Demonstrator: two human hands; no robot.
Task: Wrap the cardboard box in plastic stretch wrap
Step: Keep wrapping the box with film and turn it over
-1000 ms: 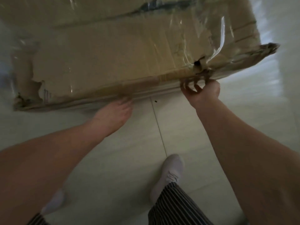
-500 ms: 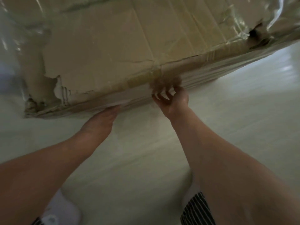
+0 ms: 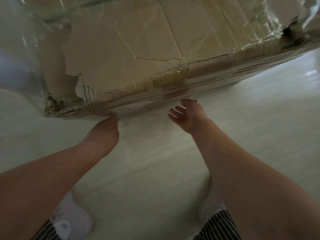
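Note:
A large worn cardboard box [image 3: 131,49] fills the top of the view, resting on the pale floor, its lower left corner torn. Clear plastic stretch wrap [image 3: 204,87] covers its face and lower edge, glinting at the upper right. My left hand [image 3: 103,130] reaches to the box's bottom edge, its fingertips hidden under or against that edge. My right hand [image 3: 187,115] hovers just in front of the lower edge, palm up, fingers spread, holding nothing.
Pale tiled floor [image 3: 155,170] spreads in front of the box. My two feet in white socks [image 3: 72,220] stand below, with striped trouser legs [image 3: 218,227] at the bottom edge.
My right hand has let go of the box's lower edge and pulled back a little with fingers spread. The view has shifted left along the box. My left hand stays at the bottom edge.

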